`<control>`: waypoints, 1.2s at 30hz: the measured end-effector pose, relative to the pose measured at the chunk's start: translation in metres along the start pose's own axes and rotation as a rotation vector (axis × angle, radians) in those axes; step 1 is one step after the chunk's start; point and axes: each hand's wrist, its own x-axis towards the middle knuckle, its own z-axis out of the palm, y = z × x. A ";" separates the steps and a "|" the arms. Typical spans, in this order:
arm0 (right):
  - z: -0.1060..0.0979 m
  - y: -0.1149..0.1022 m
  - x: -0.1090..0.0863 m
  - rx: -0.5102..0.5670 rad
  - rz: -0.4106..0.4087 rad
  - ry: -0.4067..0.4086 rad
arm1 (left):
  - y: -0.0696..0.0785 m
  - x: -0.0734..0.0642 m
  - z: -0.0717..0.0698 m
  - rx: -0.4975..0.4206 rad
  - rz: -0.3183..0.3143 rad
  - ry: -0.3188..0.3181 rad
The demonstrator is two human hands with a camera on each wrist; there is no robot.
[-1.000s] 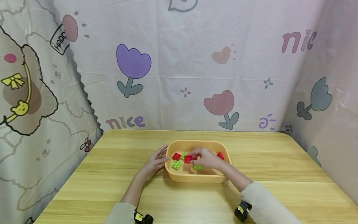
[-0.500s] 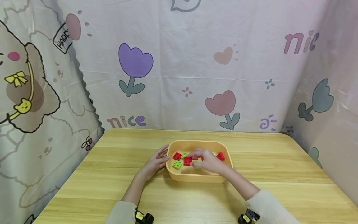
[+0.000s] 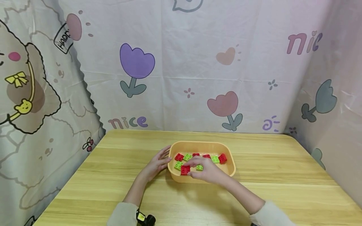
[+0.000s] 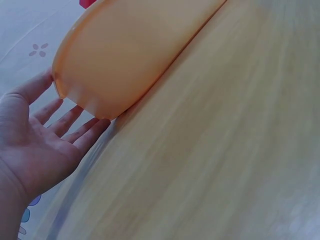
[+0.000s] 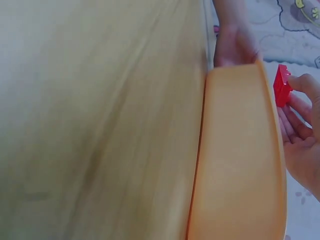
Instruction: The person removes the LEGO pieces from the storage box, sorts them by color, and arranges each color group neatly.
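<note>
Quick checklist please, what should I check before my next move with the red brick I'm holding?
1. Red brick pinched in the right hand: ok.
2. Left hand touching the box at its left end: ok.
3. Box sitting on the table: ok.
4. Red brick clear of the near wall: cannot tell, the gap is unclear.
5. Green brick behind the right hand fully in sight: not ok, partly hidden.
</note>
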 end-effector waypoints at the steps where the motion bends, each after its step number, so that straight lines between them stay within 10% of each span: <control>1: 0.001 -0.002 -0.001 0.006 0.006 0.001 | 0.000 0.000 0.000 0.003 -0.002 0.003; 36: 0.061 -0.035 -0.025 -0.023 -0.042 0.056 | 0.000 -0.002 -0.001 0.012 0.007 -0.008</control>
